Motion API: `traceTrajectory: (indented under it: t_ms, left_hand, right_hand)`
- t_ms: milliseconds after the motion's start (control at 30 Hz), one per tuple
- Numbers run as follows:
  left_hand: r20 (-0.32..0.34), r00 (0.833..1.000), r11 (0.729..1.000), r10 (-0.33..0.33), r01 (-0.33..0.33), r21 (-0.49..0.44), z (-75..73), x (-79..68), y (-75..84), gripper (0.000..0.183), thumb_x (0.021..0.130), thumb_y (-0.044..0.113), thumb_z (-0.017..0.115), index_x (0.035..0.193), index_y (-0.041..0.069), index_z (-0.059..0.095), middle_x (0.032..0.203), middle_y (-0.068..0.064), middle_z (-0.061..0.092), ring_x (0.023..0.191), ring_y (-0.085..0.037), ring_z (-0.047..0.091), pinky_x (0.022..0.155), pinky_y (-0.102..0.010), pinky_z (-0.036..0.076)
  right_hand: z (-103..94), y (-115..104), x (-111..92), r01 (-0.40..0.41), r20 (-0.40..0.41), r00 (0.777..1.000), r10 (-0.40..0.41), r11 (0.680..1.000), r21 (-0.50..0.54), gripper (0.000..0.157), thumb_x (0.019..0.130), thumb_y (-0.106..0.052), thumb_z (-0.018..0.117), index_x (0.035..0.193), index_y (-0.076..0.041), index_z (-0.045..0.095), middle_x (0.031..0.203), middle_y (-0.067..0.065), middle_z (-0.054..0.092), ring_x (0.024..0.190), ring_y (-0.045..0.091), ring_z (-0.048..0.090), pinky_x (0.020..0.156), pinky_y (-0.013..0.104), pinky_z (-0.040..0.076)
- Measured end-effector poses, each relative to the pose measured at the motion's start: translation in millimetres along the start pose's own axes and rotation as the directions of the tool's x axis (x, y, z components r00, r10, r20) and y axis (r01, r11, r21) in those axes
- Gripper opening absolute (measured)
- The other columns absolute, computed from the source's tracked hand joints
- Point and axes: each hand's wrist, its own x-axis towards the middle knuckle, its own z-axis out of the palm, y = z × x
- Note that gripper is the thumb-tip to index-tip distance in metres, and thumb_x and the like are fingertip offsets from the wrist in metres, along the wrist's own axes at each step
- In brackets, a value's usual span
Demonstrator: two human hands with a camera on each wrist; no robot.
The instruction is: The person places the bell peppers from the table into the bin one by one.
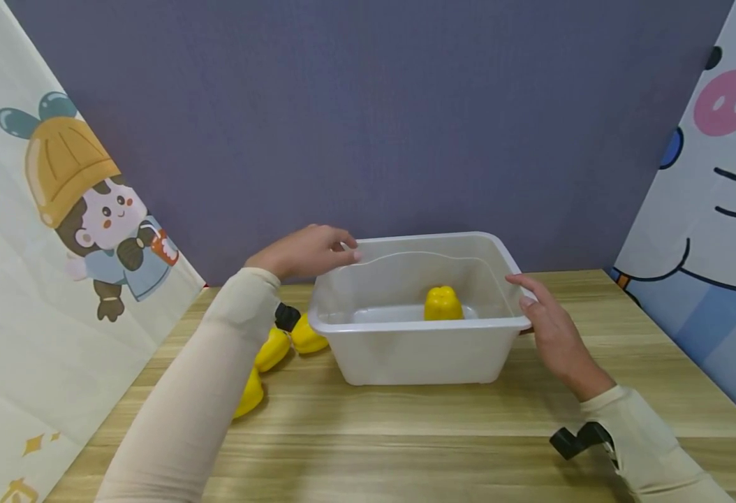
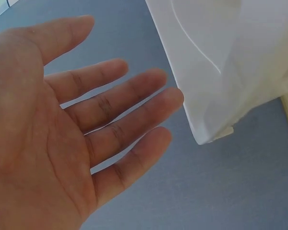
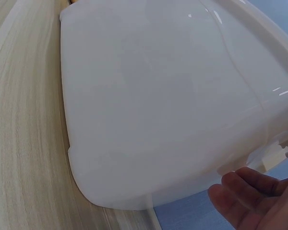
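A white plastic bin (image 1: 418,353) stands on the table, with a yellow bell pepper (image 1: 443,304) inside it. At its right end my right hand (image 1: 556,335) grips the rim, and its curled fingers (image 3: 245,191) show beside the wall in the right wrist view. Over the back left corner of the bin is my left hand (image 1: 308,251). The left wrist view shows its palm and spread, nearly straight fingers (image 2: 129,124), nothing held, with the fingertips beside the bin edge. Yellow bell peppers (image 1: 274,349) lie left of the bin, partly hidden by the left forearm.
The wood-grain table (image 1: 406,447) runs back to a dark blue-grey panel (image 1: 368,119). Printed cartoon sheets (image 1: 22,279) border it on the left and right. A black wrist mount (image 1: 578,441) sticks out from the right sleeve.
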Motion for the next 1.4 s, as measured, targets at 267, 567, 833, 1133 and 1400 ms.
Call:
traceTrajectory:
  t_ms: [267,567,833,1133,1400]
  left_hand:
    - [-0.049,0.999,1.000,0.003,-0.004,-0.009,2.4,-6.3,-9.3,0.044,0.102,0.041,0.055,0.136,0.013,0.062,0.126,-0.005,0.065,0.111,-0.021,0.062,0.093,-0.043,0.052]
    - [-0.150,0.989,0.999,0.007,-0.014,-0.046,6.1,-14.8,-23.7,0.040,0.103,0.038,0.056,0.132,0.012,0.065,0.120,-0.003,0.067,0.103,-0.020,0.064,0.090,-0.041,0.053]
    - [-0.258,0.966,0.996,-0.005,-0.017,-0.083,12.0,-26.7,-40.0,0.034,0.103,0.035,0.057,0.126,0.013,0.068,0.115,-0.001,0.070,0.106,-0.022,0.063,0.094,-0.046,0.051]
    - [-0.297,0.954,0.995,-0.036,0.005,-0.103,19.6,-36.5,-57.9,0.034,0.103,0.035,0.057,0.125,0.012,0.068,0.115,-0.004,0.070,0.108,-0.025,0.062,0.095,-0.049,0.049]
    - [-0.294,0.949,0.988,-0.110,0.071,-0.141,31.7,-46.9,-67.1,0.032,0.103,0.037,0.057,0.125,0.016,0.067,0.115,-0.002,0.069,0.106,-0.023,0.061,0.093,-0.046,0.050]
  right_hand:
    - [-0.3,0,0,0.005,-0.007,1.000,-0.005,1.000,-0.004,0.047,0.111,-0.028,0.025,0.153,-0.011,0.036,0.146,0.020,0.043,0.104,0.026,0.051,0.074,0.031,0.052]
    - [0.5,0,0,0.016,-0.006,1.000,-0.016,1.000,-0.011,0.047,0.111,-0.029,0.025,0.152,-0.010,0.037,0.147,0.019,0.041,0.105,0.025,0.051,0.074,0.031,0.052]
    - [0.7,1,0,0.010,-0.011,1.000,-0.010,1.000,-0.020,0.047,0.111,-0.029,0.025,0.153,-0.011,0.037,0.148,0.018,0.040,0.105,0.023,0.051,0.074,0.034,0.053]
    - [0.3,1,-1,0.012,-0.014,1.000,-0.012,1.000,-0.021,0.047,0.111,-0.029,0.025,0.153,-0.012,0.037,0.148,0.018,0.041,0.105,0.023,0.051,0.074,0.032,0.052]
    - [-0.4,3,0,0.031,-0.016,0.999,-0.031,1.000,0.002,0.046,0.111,-0.027,0.026,0.152,-0.010,0.038,0.145,0.019,0.043,0.102,0.019,0.053,0.073,0.029,0.052]
